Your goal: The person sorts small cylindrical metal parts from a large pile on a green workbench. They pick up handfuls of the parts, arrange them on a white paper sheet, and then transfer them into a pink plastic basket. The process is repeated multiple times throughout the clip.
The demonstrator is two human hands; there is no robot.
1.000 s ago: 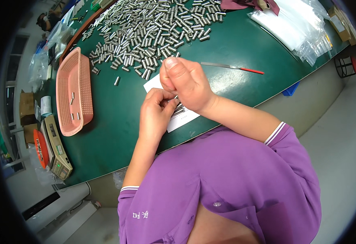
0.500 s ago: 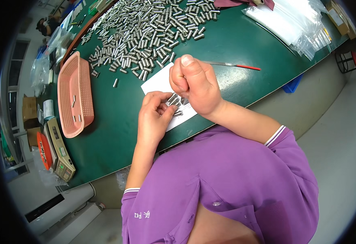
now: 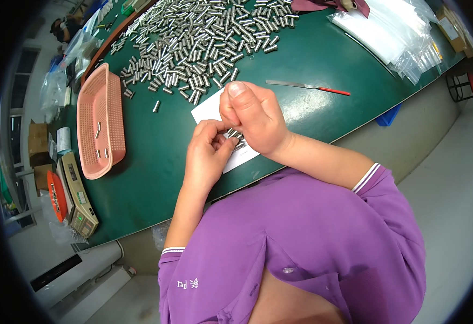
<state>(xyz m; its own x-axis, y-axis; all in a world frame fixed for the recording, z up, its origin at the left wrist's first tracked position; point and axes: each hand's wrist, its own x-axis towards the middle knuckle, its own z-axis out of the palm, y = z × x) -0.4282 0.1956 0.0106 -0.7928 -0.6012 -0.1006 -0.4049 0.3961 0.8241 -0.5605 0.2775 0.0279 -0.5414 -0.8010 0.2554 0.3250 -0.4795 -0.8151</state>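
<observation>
Over a white sheet of paper (image 3: 241, 159) on the green table, my two hands are close together. My left hand (image 3: 206, 152) is closed, thumb and fingers bent round a few small shiny metal cylinders (image 3: 236, 134) by the sheet. Just right of it and higher, my right hand (image 3: 258, 117) is a closed fist with the thumb uppermost. Its inner side is turned away, so what it grips, if anything, is hidden. Beyond the hands spreads a big heap of loose metal cylinders (image 3: 193, 48), with a single one (image 3: 156, 106) lying apart.
A pink perforated basket (image 3: 88, 146) with several cylinders stands on the left. Near it are a scale (image 3: 77, 197) and a red dish (image 3: 57, 197). A red-handled file (image 3: 331, 90) lies to the right; clear plastic bags (image 3: 387, 38) are stacked at the far right.
My right fist has come down slightly and to the left, closer to my left hand, covering more of the cylinders. My left hand stays nearly in place. The view has shifted a little.
</observation>
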